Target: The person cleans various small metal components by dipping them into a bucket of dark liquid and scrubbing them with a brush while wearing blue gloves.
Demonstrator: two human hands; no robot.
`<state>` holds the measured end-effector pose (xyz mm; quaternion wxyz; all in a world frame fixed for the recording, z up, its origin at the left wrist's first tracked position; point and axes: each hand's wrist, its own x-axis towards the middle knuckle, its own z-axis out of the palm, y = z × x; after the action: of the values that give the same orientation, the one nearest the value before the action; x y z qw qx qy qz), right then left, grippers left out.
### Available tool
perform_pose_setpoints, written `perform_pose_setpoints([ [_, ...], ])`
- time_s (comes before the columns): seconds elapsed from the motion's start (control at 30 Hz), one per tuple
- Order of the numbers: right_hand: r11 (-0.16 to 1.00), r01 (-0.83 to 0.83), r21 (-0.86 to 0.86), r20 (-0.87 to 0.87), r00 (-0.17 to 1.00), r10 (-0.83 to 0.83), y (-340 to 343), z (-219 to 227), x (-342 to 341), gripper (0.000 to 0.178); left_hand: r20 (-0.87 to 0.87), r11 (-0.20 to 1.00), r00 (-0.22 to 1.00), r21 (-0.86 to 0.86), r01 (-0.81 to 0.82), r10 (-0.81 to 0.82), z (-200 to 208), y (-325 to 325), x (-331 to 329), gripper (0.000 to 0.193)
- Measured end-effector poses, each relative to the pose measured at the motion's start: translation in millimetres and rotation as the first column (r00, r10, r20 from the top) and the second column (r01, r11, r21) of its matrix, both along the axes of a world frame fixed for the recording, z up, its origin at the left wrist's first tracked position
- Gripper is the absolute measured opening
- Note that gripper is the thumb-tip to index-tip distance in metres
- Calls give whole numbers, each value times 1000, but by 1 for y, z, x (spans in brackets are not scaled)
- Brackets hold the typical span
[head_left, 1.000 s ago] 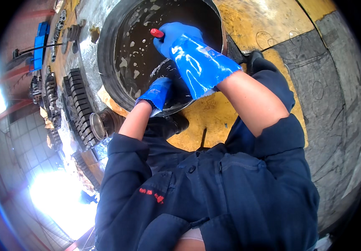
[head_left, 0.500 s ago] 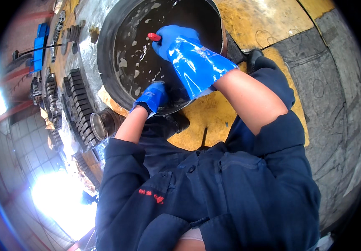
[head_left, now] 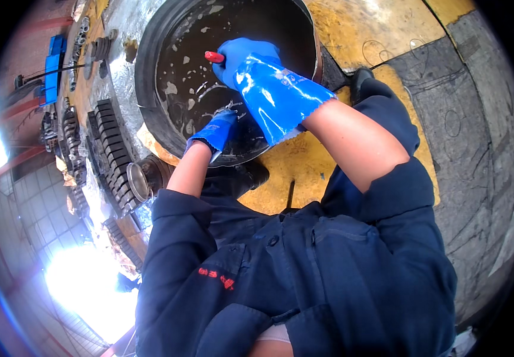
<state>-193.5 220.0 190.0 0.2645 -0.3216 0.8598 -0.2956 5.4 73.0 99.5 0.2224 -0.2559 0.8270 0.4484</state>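
A wide, round dark tub (head_left: 148,89) holds murky brown liquid (head_left: 179,71) with patches of foam on it. My right hand (head_left: 246,56), in a long blue rubber glove, is closed over the tub around a tool with a red handle (head_left: 214,56). Only the rounded end of that handle shows; the tool's other end is hidden. My left hand (head_left: 218,128), also blue-gloved, reaches into the liquid by the tub's near left side. Its fingers are under the surface, and whether they hold anything cannot be seen.
On the metal-topped bench at left lie a row of dark ribbed blocks (head_left: 114,149) and several ring-like metal parts (head_left: 98,49). A metal cup-like container (head_left: 140,181) is next to the tub. Below are a yellow floor board (head_left: 280,184) and grey mats (head_left: 447,113).
My left hand has moved slightly farther into the tub, and ripples show near its fingers. The right hand and the red handle have shifted a little to the left.
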Motion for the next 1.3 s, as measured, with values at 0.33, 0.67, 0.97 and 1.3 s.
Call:
perform_pose_setpoints([
  [0.33, 1000, 18, -13, -11, 1000, -18, -2, -6, 1, 30, 397, 939, 906, -232, 255, -148, 63, 39, -50, 39],
  [0.67, 1000, -2, -2, 26, 1000, 2, -2, -4, 2, 34, 109, 985, 979, 9, 173, -173, -59, -61, 29, 35],
  [0.97, 986, 33, 166, 91, 995, -49, 1, -48, 8, 37, -78, 864, 878, 239, -443, 472, 76, -44, 23, 33],
  [1.3, 766, 65, -639, 249, 960, 126, -15, -46, 36, 24, -183, 730, 744, 440, -523, 643, 64, -46, 27, 32],
])
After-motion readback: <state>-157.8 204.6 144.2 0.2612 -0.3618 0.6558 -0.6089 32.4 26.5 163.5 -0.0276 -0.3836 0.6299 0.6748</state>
